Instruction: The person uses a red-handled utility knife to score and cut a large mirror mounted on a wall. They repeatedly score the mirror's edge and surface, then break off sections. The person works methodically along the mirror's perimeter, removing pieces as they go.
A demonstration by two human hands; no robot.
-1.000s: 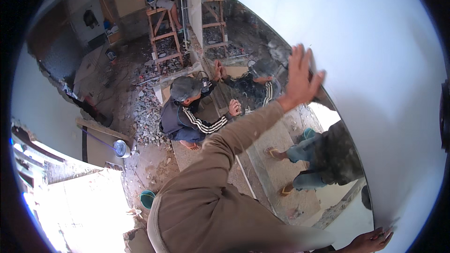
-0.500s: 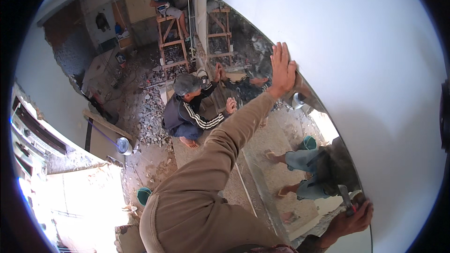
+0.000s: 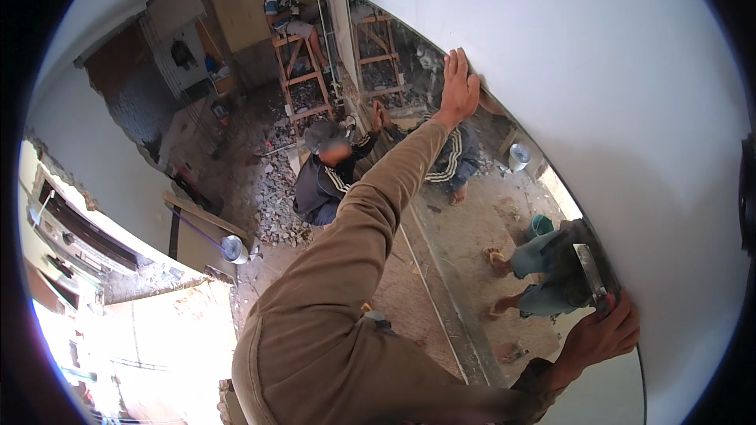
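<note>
A large mirror [image 3: 472, 299] stands against the white wall, its upper edge slanting across the view. My left hand [image 3: 459, 90] lies flat over that edge, fingers stretched out. At the mirror's right end, my right hand [image 3: 602, 334] is closed around a tool [image 3: 587, 267] with a flat silver part and a red-and-black handle; its exact kind is unclear. The fingers also rest by the mirror's edge. Beyond my left sleeve, a co-worker in a grey cap [image 3: 324, 161] crouches with a raised hand [image 3: 378, 116] against the mirror.
Rubble [image 3: 279, 205] covers the floor behind the co-worker. Another person [image 3: 290, 16] sits on a wooden trestle [image 3: 303, 79] at the back. A bucket [image 3: 234, 249] stands at left, near a broken wall [image 3: 102, 165]. The mirror reflects legs, buckets and the co-worker.
The view has shifted, so the room appears further right. My right hand has come higher in the picture, with more of the tool showing. The co-worker's nearer hand is now hidden behind my sleeve.
</note>
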